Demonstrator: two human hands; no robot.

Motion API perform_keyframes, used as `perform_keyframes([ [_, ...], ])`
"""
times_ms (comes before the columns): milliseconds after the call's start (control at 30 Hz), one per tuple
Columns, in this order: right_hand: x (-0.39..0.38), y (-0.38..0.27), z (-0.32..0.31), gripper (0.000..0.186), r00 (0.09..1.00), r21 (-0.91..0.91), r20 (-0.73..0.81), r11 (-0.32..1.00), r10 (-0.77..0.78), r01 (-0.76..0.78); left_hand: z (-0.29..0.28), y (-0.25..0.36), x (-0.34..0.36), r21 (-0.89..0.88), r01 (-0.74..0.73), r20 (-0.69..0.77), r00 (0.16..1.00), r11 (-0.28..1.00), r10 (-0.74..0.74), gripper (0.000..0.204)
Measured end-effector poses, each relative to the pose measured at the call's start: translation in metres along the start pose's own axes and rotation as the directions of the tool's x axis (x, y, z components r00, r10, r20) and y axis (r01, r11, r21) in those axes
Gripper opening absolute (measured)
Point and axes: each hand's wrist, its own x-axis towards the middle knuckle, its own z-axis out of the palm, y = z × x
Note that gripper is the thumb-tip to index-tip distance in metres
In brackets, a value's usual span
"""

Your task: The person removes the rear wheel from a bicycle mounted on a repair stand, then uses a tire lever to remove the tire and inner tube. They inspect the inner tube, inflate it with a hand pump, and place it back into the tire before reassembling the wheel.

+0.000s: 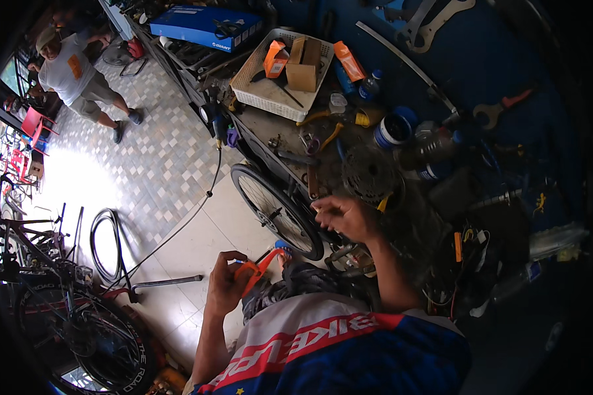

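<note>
My left hand [227,283] is closed on a bent orange strip-like item [262,266], above the pale tiled floor near my blue-sandalled foot [284,250]; a thin dark piece shows beside the strip. My right hand [346,217] is at the bench's edge with curled fingers; what its fingertips hold, if anything, is too small to name. A brown metal tool [313,181] lies just beyond those fingers, and a black-tyred wheel [244,184] stands below and left of them.
Another person [72,72] in a white shirt stands at the upper left. A white basket [244,89] of boxes, a blue-lidded tub [394,128], bottles and tools crowd the bench. A bicycle [79,329] and a coiled black hose [95,243] occupy the lower left.
</note>
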Motion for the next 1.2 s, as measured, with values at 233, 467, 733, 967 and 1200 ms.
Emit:
perform_keyframes([
  [233,0.010,0.073,-0.031,0.014,0.955,-0.718,-0.246,0.693,-0.166,-0.064,0.000,-0.006,0.010,-0.026,-0.028,-0.021,0.999,0.999,0.027,0.028],
  [467,0.005,0.090,-0.011,0.018,0.941,-0.780,-0.316,0.598,-0.123,-0.184,-0.001,-0.011,0.004,-0.064,0.015,-0.032,0.999,0.998,-0.018,0.032],
  [733,0.003,0.017,0.036,0.035,0.977,-0.331,-0.110,0.934,-0.181,0.136,-0.001,-0.015,0.000,-0.029,-0.007,-0.043,0.999,1.000,0.006,0.028],
  [967,0.008,-0.013,0.107,0.047,0.961,-0.180,0.271,0.978,-0.052,0.104,-0.001,-0.012,-0.007,0.035,0.018,-0.017,1.000,0.999,-0.017,0.030],
  [1200,0.006,-0.028,0.116,0.037,0.896,-0.195,0.300,0.898,-0.327,0.393,-0.005,-0.036,-0.015,-0.177,0.011,-0.028,0.999,0.984,-0.016,0.042],
])
